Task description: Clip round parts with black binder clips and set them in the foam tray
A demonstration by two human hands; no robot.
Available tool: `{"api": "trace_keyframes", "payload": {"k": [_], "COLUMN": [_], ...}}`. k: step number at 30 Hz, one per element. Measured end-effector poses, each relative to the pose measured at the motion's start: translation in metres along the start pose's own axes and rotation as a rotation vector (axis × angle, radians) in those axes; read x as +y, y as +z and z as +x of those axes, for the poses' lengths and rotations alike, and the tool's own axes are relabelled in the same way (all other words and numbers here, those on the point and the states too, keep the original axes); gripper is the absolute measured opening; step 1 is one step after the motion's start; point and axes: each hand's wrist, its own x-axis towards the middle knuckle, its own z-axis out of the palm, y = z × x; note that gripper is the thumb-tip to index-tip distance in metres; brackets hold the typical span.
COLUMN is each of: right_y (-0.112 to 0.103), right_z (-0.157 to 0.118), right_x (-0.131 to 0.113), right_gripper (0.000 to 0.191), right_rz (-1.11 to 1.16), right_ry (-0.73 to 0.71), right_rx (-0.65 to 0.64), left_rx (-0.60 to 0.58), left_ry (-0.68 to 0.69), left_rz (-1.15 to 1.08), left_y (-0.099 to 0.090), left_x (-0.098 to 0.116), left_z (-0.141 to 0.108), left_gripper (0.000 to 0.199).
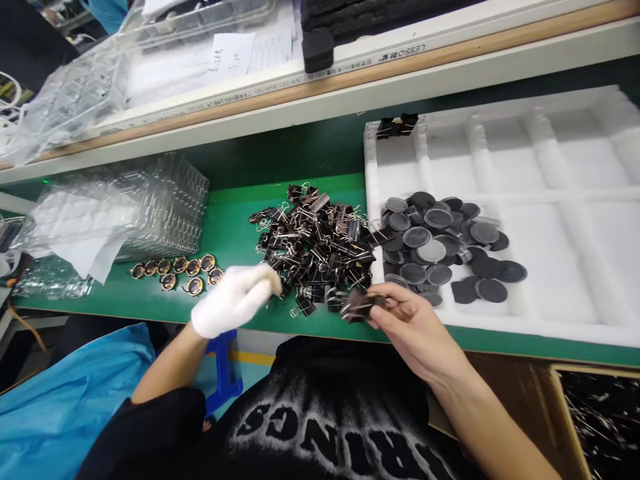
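A heap of black binder clips with silver wire handles covers the middle of the green bench. In front of its right side, my bare right hand pinches a black binder clip, which is smeared by motion; whether it is one clip or more I cannot tell. My left hand, in a white glove, is at the heap's left edge with its fingers drawn together. What its fingertips hold, if anything, is hidden. Left of the glove lie several small round gold-and-black pieces in rows.
A white foam tray on the right holds many dark and clear round discs. Black clips grip its back left rim. Clear plastic trays are stacked at left. A shelf edge spans above. A box of dark parts stands lower right.
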Motion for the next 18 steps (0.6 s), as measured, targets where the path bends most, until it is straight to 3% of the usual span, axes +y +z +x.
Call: {"api": "trace_keyframes", "payload": {"k": [2,3,5,7,9,13,16,18], "right_y": [0.002,0.004,0.009,0.014,0.019,0.026,0.030,0.033], "right_z": [-0.002,-0.002,-0.001,0.001,0.005,0.008,0.009,0.011], "right_x": [0.002,0.003,0.006,0.011,0.017,0.027,0.026,0.020], "right_gripper": [0.035,0.042,0.049,0.045,0.039,0.035,0.029,0.025], "right_rz": [0.174,0.230,0.285,0.303,0.304,0.175,0.010,-0.089], "right_ry": [0.029,0.059,0.126,0.182,0.209,0.166,0.112,0.062], "right_rx": [0.017,-0.006,-0.077,-0.121,-0.122,-0.086,-0.159,-0.248], "left_rx": [0.171,0.184,0.104,0.006,-0.047,0.016,0.129,0.078], "left_ry": [-0.104,-0.139,-0.132,-0.089,-0.079,-0.178,-0.263,-0.272], "left_rz": [0.188,0.295,0.487,0.631,0.673,0.438,0.164,0.049], "left_y": [-0.003,0.000,0.013,0.030,0.046,0.062,0.059,0.051], "left_x": [-0.017,-0.025,-0.037,-0.047,-0.057,-0.070,-0.058,-0.039], "left_z": [-0.013,-0.018,-0.027,-0.033,-0.037,-0.046,-0.050,-0.045], "left_gripper": [0.035,0.034,0.040,0.056,0.058,0.030,0.049,0.064]}}
